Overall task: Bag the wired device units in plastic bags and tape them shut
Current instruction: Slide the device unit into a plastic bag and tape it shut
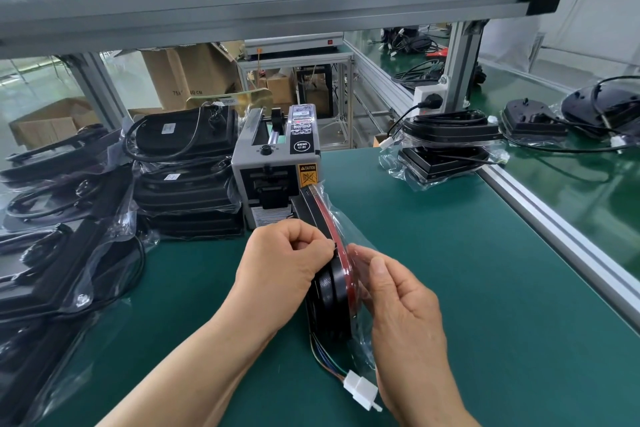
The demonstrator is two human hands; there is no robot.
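device unit (333, 274): black body, red face, standing on edge on the worktop (450, 270), far end right in front of the tape dispenser (277, 163).
plastic bag (346, 224): clear, around the device unit; loose film stands off its right side.
connector (360, 390): white, on thin coloured wires from the unit's near end, beside the right wrist. Inside the film or out, can't tell.
left hand (284, 260): fingers curled, thumb and forefinger pinching the bag film at the unit's top edge.
right hand (398, 305): holds the bag's right side, thumb laid along the film, fingers behind it.
left stack (187, 163): bagged black units with coiled cables, piled just left of the dispenser; more bagged units further left, partly blurred.
right stack (446, 146): two units in clear bags, one on the other, at the worktop's far right edge.
loose units (533, 121): black, cables trailing, on the green conveyor (571, 191) beyond the aluminium rail. No bag visible around them.
cardboard boxes (190, 76): behind the frame, contents hidden.
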